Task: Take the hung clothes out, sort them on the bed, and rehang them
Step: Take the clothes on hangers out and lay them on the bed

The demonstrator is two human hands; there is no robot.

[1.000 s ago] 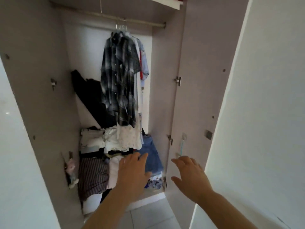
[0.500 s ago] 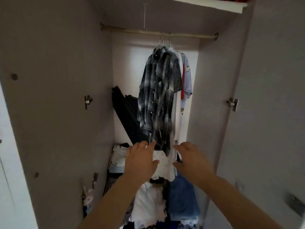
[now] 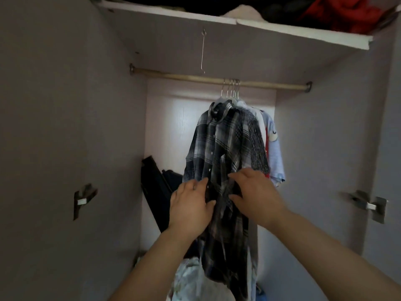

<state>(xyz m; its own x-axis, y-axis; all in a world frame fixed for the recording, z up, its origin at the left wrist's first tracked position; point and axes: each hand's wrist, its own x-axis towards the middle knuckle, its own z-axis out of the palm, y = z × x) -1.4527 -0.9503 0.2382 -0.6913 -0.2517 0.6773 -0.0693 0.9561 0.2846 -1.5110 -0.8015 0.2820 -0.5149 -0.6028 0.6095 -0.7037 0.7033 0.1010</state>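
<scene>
The left hand (image 3: 191, 206) and the right hand (image 3: 257, 196) are slightly apart. Both have fingers almost straight and lie on the lower front of the plaid shirt (image 3: 227, 137) (no clear grip is visible). This shirt, in black, grey and white checks with small pale buttons, hangs under the rail (image 3: 184, 77) among wire hangers (image 3: 231, 89), in front of a light blue shirt (image 3: 274, 157). Above the rail, a white shelf (image 3: 282, 29) carries dark and red cloth. Below the rail's left end, a black object (image 3: 156, 187) leans in the corner of the pale wardrobe wall (image 3: 65, 105). Pale clothes (image 3: 191, 276) are piled low under the rail.
</scene>
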